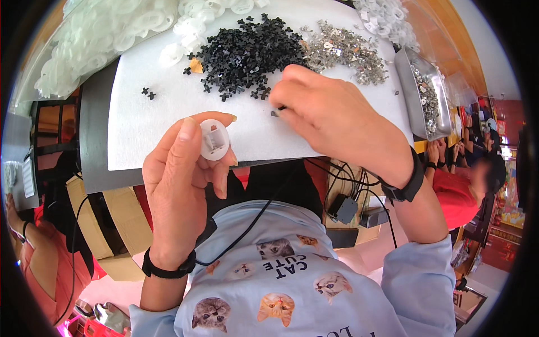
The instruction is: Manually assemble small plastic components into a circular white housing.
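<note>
My left hand holds a round white plastic part between thumb and fingers, its hollow side facing up. Inside that part, a small metal piece and a coppery spot show. Over the white sheet, my right hand is closed in a pinch, with a small black piece at its fingertips; most of the piece is hidden. Just beyond that hand lies a heap of small black cross-shaped pieces. To its right spreads a pile of small silvery metal pieces.
Translucent white plastic parts are heaped along the far left, with more white parts at the far right. A metal tray of small metal pieces stands at the right edge. Cables hang below the table. Other people sit on both sides.
</note>
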Demonstrator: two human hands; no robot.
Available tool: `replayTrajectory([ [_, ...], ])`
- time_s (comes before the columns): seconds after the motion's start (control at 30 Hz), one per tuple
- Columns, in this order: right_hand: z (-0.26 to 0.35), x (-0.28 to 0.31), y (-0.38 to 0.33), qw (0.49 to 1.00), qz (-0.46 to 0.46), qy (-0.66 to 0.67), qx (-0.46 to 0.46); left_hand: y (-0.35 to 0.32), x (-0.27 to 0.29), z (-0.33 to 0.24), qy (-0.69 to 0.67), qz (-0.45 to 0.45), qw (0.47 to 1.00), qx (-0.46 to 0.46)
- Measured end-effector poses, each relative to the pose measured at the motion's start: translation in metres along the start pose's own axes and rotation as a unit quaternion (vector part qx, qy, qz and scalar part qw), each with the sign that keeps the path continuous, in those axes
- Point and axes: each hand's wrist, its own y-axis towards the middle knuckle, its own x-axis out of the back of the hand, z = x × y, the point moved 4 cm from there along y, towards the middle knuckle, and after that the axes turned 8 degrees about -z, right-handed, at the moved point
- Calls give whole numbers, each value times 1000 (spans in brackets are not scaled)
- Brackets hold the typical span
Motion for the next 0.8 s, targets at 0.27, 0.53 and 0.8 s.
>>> replayTrajectory([
  [0.27, -22, 15, -10, 999, -18, -32, -27, -1, 1, 2, 5, -8, 1000, -2],
  [0.53, -17, 14, -12, 1000, 3, -6, -9, -2, -7, 2, 9, 0, 1000, 12],
  [0.8, -16, -1, -6, 997, -28, -70, -12, 0, -12, 6, 15, 11, 1000, 13],
])
